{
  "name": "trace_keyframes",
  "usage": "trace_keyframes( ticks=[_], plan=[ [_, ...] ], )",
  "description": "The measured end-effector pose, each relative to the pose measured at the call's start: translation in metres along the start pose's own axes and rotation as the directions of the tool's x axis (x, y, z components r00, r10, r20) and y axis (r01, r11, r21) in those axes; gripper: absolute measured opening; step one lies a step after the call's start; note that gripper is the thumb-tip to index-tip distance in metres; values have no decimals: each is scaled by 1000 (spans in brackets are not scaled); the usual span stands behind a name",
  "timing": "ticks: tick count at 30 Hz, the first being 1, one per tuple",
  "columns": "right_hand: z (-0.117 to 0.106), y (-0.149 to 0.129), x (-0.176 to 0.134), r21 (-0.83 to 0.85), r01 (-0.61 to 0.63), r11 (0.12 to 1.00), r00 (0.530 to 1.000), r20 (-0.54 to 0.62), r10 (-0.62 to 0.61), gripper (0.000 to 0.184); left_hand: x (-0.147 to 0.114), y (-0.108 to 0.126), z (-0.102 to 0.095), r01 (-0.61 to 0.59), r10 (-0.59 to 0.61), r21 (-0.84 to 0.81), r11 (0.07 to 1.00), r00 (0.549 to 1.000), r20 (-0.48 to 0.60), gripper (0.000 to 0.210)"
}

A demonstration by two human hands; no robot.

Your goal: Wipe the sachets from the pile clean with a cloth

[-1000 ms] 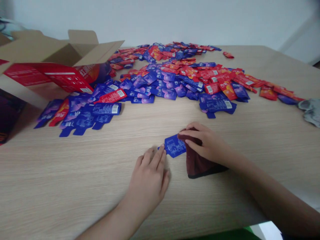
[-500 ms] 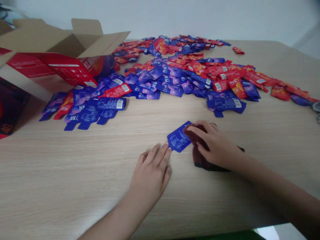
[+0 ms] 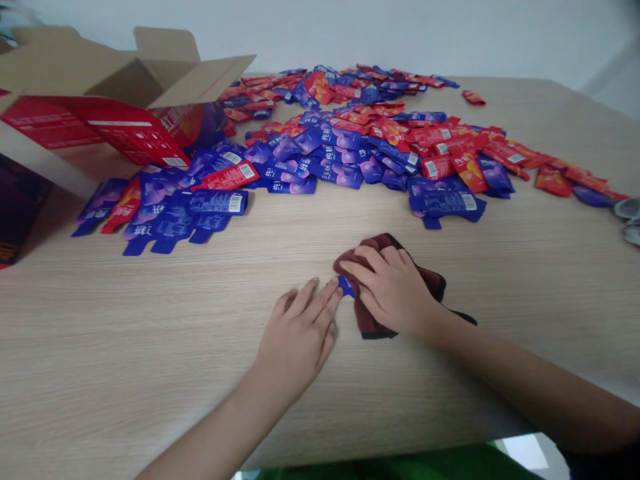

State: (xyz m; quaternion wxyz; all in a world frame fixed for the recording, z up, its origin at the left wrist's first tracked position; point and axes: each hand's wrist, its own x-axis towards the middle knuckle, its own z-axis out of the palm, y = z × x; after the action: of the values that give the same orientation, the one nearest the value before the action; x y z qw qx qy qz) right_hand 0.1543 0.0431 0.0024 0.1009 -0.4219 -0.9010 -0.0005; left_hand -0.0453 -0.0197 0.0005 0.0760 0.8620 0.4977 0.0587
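A blue pouch (image 3: 346, 287) lies on the table in front of me, mostly covered by a brown cloth (image 3: 369, 320) with black edging. My left hand (image 3: 303, 323) rests flat with its fingers stretched out, and their tips press on the pouch's near-left end. Over the rest of the pouch, my right hand (image 3: 397, 290) holds the cloth and bears down on it with bent fingers. The far side of the pouch is hidden beneath the cloth.
Many blue and red-orange pouches (image 3: 340, 157) lie heaped across the back of the table (image 3: 150, 347). Another overlapping group (image 3: 170, 217) is at the left, by an open red cardboard box (image 3: 135, 133). Shiny round objects (image 3: 627, 210) sit at the right edge.
My right hand has slid the cloth left along the pouch toward my left hand, covering most of it. My left fingertips stay on the pouch's end. The view has shifted slightly.
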Motion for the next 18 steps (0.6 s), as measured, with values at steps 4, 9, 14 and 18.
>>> trace_keyframes(
  ticks=[4, 9, 14, 18],
  plan=[
    [0, 31, -20, -13, -108, 994, 994, -32, 107, 45, 1, 1, 0, -2, 2, 1, 1000, 1000, 4, 49],
    [-16, 58, -28, 86, -171, 982, 985, 28, 169, 40, 1, -3, 0, -18, 18, -13, 1000, 1000, -10, 48],
    [-26, 26, -10, 181, -109, 977, 989, -83, 126, 42, 2, -4, 1, -21, 21, -16, 1000, 1000, -3, 46],
    [-8, -6, 1, 39, 15, 999, 1000, -12, -14, 43, 4, -1, 2, -2, 2, -1, 1000, 1000, -12, 44]
  ],
)
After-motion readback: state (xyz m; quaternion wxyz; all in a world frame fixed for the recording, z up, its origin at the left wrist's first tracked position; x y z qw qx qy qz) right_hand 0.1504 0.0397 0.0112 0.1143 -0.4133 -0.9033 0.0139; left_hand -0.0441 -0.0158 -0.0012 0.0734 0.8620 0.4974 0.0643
